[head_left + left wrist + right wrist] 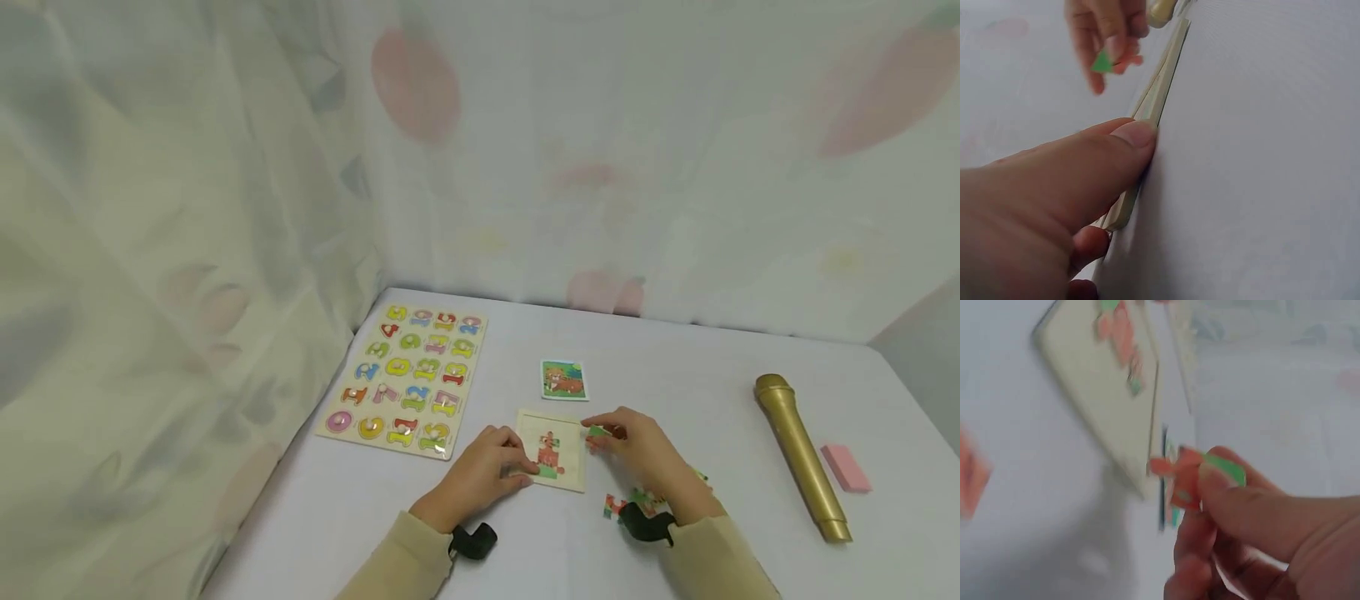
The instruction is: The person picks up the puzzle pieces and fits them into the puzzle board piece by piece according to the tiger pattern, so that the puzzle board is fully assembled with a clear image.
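Head view: left hand [487, 471] grips the lower left of a pale puzzle tray [573, 454], fingers narrow on its edge; right hand [641, 446] pinches one green-and-orange piece [597, 432] just beside the tray's right side. Tray lies flat on the white tabletop [540, 558], joined pieces [548, 454] in a vertical strip inside, bare base at both sides. Loose pieces [613, 505] sit near the right wrist, partly hidden by it. Picture card [564, 381] lies beyond the tray, near, apart from it. Number board [354, 435] farther left; gold cylinder [802, 458] well to the right, pink block [847, 467] just beside that. Printed fabric [487, 208] hangs behind. Left wrist view: thumb sits on the tray's outer edge, fingers on the other side; right hand up top with the piece, apart from the tray. Right wrist view: thumb and fingers close on the piece, knob side toward the tray, green corner by the thumb; tray and joined pieces blurred. Reddish patch at left edge, too blurred to tell.
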`<act>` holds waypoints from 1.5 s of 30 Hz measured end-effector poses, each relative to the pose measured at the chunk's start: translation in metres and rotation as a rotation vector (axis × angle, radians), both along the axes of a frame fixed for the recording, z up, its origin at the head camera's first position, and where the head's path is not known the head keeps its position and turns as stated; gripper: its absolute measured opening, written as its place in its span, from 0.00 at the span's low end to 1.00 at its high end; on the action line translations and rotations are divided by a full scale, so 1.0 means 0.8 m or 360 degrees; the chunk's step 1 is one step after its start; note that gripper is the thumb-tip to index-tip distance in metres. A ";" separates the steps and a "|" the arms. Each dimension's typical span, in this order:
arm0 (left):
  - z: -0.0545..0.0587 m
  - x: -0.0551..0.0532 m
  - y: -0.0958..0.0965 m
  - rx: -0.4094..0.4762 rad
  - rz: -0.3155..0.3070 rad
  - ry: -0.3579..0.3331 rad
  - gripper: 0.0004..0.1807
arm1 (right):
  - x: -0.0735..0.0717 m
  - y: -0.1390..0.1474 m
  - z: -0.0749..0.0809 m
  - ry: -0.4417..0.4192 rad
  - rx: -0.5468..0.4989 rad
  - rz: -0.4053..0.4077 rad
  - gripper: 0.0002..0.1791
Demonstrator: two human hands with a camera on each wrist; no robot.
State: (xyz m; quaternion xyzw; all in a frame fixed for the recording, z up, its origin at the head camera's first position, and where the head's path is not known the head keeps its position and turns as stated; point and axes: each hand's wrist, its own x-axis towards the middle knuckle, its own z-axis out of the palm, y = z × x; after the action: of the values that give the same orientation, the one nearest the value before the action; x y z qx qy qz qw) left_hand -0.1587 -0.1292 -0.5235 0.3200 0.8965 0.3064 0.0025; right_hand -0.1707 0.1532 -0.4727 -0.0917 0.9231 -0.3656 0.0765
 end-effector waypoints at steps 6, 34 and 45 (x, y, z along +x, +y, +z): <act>0.001 -0.002 0.000 -0.0008 -0.0007 -0.0014 0.07 | -0.025 -0.039 0.008 0.0069 -0.0111 0.0138 0.10; 0.007 -0.001 0.012 -0.0070 -0.0053 0.0093 0.08 | -0.020 -0.050 0.010 -0.0044 -0.0179 -0.0023 0.06; 0.006 0.003 0.002 -0.0060 -0.0012 0.0066 0.08 | 0.016 -0.048 -0.012 -0.0095 -0.0208 -0.0197 0.03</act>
State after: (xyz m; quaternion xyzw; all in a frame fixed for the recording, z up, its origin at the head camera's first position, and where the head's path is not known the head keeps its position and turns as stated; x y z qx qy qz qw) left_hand -0.1563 -0.1273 -0.5187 0.3297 0.9007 0.2828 -0.0090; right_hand -0.1582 0.1146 -0.4821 -0.0284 0.8985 -0.4317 0.0749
